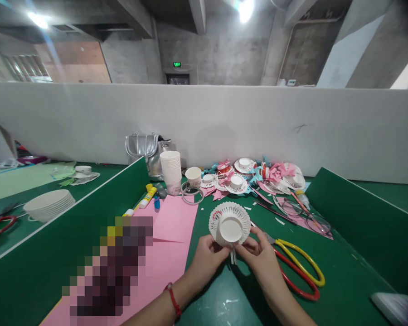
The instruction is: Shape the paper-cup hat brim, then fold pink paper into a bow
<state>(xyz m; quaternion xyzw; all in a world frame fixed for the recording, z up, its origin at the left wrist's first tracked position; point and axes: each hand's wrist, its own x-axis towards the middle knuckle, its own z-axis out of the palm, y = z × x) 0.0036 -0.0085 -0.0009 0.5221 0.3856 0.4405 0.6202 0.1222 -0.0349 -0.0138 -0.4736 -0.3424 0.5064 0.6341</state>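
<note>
A white paper cup (pixel 231 228) faces me bottom first, its side cut into strips that flare out into a ring like a hat brim. Both hands pinch its lower edge: my left hand (pixel 207 256) at the lower left, a red cord bracelet on its wrist, and my right hand (pixel 258 253) at the lower right. Two loose strips hang down between my thumbs. Just right of my right hand lie large scissors (pixel 301 271) with one red and one yellow handle, their blades partly hidden behind the fingers.
Pink paper (pixel 172 217) covers the left side. Behind stand stacked paper cups (pixel 171 172), a single cup (pixel 193 175), a tape ring (pixel 192 194) and a silver bag (pixel 149 151). Finished-looking cup crafts (pixel 236 182), eyeglasses (pixel 318 222) and glue sticks (pixel 148 197) lie around. Green dividers (pixel 367 226) flank both sides.
</note>
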